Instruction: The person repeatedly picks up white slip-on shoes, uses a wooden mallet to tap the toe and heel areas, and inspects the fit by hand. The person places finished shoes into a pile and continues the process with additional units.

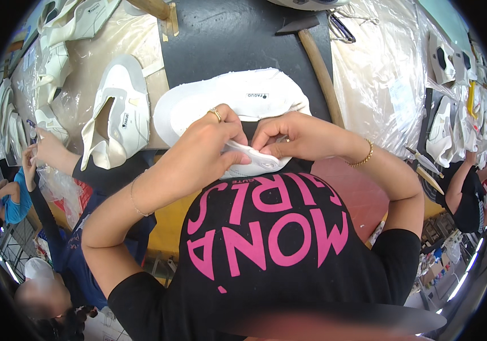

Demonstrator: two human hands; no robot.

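Note:
A white shoe upper point(198, 102) lies on its side at the table's near edge, its toe toward the left. My left hand point(209, 142) pinches the upper's near edge between thumb and fingers. Close beside it, my right hand point(297, 135) grips the same edge with its fingertips. A pale, folded strip of the edge shows between and below the fingertips; whether it is a separate piece I cannot tell. The upper's dark opening shows just beyond my fingers. To the left stands another white shoe upper point(119, 113) with a grey toe, apart from both hands.
A hammer point(317, 68) with a wooden handle lies right of the upper on a black mat point(220, 40). Clear plastic sheeting point(374, 68) covers the table at right. More white uppers point(53, 68) lie at far left. Co-workers' arms point(56, 150) reach in from the left and right.

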